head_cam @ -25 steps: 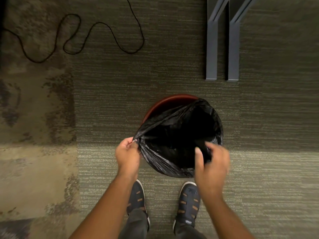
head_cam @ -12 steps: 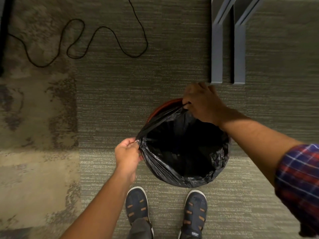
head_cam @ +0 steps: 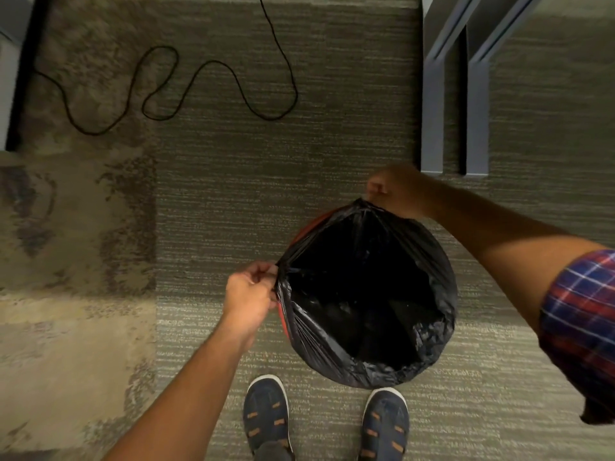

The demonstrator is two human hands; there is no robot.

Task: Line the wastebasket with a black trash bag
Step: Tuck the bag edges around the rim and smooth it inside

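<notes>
A black trash bag (head_cam: 332, 347) sits open inside a round red wastebasket (head_cam: 307, 227) on the carpet, just in front of my feet. Only slivers of the red rim show at the far left and near left; the bag covers the near and right rim. My left hand (head_cam: 249, 292) pinches the bag's edge at the left side. My right hand (head_cam: 396, 189) grips the bag's edge at the far side and holds it stretched outward past the rim. The bag's mouth is pulled taut between the two hands.
Two grey metal furniture legs (head_cam: 452, 104) stand on the carpet just beyond my right hand. A black cable (head_cam: 206, 64) loops across the floor at the far left. A dark upright edge (head_cam: 23, 78) runs along the far left. My shoes (head_cam: 266, 414) are right behind the basket.
My right hand left the near rim, reached across to the far side and took the bag's edge there, pulling it further out over the rim. The left hand kept its pinch.
</notes>
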